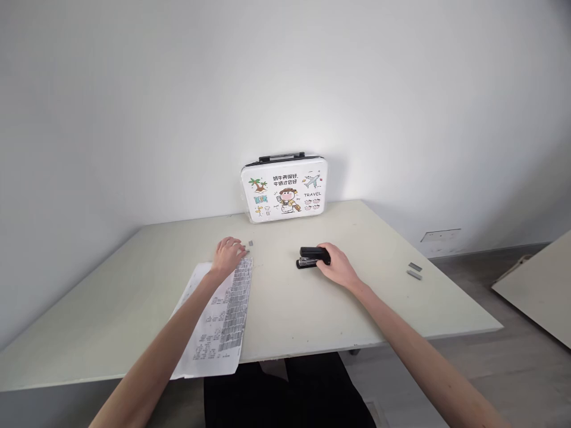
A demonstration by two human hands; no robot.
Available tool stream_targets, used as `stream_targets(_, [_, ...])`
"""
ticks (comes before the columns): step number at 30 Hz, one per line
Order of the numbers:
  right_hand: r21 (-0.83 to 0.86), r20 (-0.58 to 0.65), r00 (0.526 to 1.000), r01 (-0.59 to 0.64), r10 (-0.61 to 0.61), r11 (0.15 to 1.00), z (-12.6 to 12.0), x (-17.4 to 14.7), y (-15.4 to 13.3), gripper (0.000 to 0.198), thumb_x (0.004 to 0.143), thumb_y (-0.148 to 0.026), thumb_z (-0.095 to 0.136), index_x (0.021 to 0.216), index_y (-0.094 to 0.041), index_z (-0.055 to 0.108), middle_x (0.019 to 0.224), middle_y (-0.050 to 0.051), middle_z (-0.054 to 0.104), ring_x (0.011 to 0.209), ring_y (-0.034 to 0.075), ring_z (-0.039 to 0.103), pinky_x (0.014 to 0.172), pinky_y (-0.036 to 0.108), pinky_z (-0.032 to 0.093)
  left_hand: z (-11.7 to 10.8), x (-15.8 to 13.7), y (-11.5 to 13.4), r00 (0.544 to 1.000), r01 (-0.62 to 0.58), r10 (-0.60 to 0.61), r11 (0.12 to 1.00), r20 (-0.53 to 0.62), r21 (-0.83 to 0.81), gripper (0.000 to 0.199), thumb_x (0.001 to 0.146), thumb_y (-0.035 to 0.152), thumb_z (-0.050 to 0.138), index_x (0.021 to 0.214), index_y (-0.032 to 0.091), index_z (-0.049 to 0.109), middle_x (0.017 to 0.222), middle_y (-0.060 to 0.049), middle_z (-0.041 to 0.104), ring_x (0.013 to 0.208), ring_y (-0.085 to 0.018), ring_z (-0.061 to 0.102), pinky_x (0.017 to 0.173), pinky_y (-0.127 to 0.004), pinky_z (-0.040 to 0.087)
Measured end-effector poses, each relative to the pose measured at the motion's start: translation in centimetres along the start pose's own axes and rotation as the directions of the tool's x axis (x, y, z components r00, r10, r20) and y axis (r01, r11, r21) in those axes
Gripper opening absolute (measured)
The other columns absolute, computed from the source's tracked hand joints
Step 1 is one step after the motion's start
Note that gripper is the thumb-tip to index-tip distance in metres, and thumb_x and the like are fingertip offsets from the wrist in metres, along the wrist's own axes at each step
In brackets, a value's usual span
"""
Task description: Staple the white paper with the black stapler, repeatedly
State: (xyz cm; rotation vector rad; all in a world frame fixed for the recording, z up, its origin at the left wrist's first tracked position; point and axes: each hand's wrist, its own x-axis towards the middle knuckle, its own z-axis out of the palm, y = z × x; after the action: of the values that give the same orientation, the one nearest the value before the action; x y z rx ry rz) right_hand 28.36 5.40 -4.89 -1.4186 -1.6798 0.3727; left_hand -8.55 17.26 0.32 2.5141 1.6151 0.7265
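My right hand is wrapped round the back of a black stapler on the table; its arm is slightly raised from the base. Over the top edge of the printed sheets of paper, my left hand has bent fingers, with a small grey piece at the fingertips that looks like a strip of staples. Just beyond these fingers lies another short staple strip. The paper sticks out slightly past the table's front edge, partly covered by my left forearm.
Against the wall, at the table's back edge, leans a white case with cartoon prints and a black handle. Two grey staple strips lie at the right on the pale table. A wall socket is beyond the right edge.
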Motion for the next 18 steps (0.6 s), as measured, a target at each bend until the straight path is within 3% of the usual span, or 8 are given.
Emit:
stream_targets(4, [0.042, 0.053, 0.998, 0.027, -0.029, 0.999, -0.2, -0.1, -0.3, 0.028, 0.09, -0.036, 0.062, 0.116, -0.026, 0.06, 0.118, 0.006, 0.07, 0.109, 0.027, 0.066, 0.095, 0.042, 0.052, 0.0, -0.4, 2.0, 0.999, 0.04, -0.041, 0.983, 0.0, -0.177, 0.025, 0.092, 0.045, 0.065, 0.08, 0.022, 0.069, 0.117, -0.014, 0.073, 0.127, -0.037, 0.059, 0.11, -0.057, 0.043])
stream_targets(7, [0.083, 0.094, 0.995, 0.032, -0.04, 0.996, -0.6, -0.3, -0.5, 0.029, 0.094, -0.046, 0.061, 0.116, -0.027, 0.06, 0.117, 0.006, 0.071, 0.105, 0.025, 0.067, 0.092, 0.04, 0.053, -0.3, -1.1, 4.3, 0.996, 0.076, -0.056, 0.93, 0.067, -0.36, 0.033, 0.093, 0.055, 0.064, 0.091, 0.022, 0.068, 0.099, -0.01, 0.076, 0.098, -0.03, 0.072, 0.093, -0.048, 0.054])
stream_targets(9, [0.11, 0.123, 0.992, 0.029, -0.043, 0.994, -1.1, -0.7, -0.7, 0.029, 0.096, -0.048, 0.06, 0.116, -0.027, 0.06, 0.116, 0.005, 0.072, 0.104, 0.025, 0.068, 0.091, 0.039, 0.053, -0.7, -2.0, 6.3, 0.99, 0.097, -0.034, 0.866, 0.136, -0.491, 0.038, 0.092, 0.059, 0.065, 0.095, 0.021, 0.067, 0.088, -0.008, 0.076, 0.085, -0.026, 0.074, 0.086, -0.043, 0.057])
stream_targets(14, [0.147, 0.199, 0.979, 0.016, -0.046, 0.989, -2.9, -3.0, -1.3, 0.03, 0.097, -0.05, 0.06, 0.117, -0.027, 0.062, 0.115, 0.006, 0.072, 0.103, 0.025, 0.068, 0.09, 0.039, 0.053, -2.0, -5.9, 11.9, 0.967, 0.154, 0.052, 0.662, 0.25, -0.734, 0.05, 0.093, 0.062, 0.065, 0.117, 0.018, 0.068, 0.101, -0.01, 0.075, 0.086, -0.022, 0.073, 0.089, -0.041, 0.059])
stream_targets(15, [0.153, 0.212, 0.976, 0.009, -0.042, 0.988, -3.4, -3.6, -1.5, 0.03, 0.097, -0.05, 0.06, 0.118, -0.028, 0.062, 0.116, 0.005, 0.072, 0.104, 0.025, 0.068, 0.09, 0.039, 0.054, -2.2, -6.8, 12.9, 0.957, 0.2, 0.054, 0.589, 0.285, -0.783, 0.05, 0.095, 0.06, 0.065, 0.122, 0.018, 0.067, 0.102, -0.01, 0.074, 0.087, -0.02, 0.071, 0.09, -0.04, 0.058])
stream_targets(18, [0.155, 0.238, 0.971, -0.032, -0.006, 0.987, -4.6, -5.6, -2.0, 0.031, 0.098, -0.051, 0.059, 0.12, -0.029, 0.062, 0.117, 0.005, 0.072, 0.105, 0.026, 0.068, 0.09, 0.039, 0.054, -2.7, -9.3, 15.4, 0.882, 0.461, 0.029, 0.151, 0.47, -0.874, 0.036, 0.095, 0.048, 0.07, 0.116, 0.019, 0.07, 0.104, -0.009, 0.068, 0.089, -0.017, 0.066, 0.091, -0.034, 0.055])
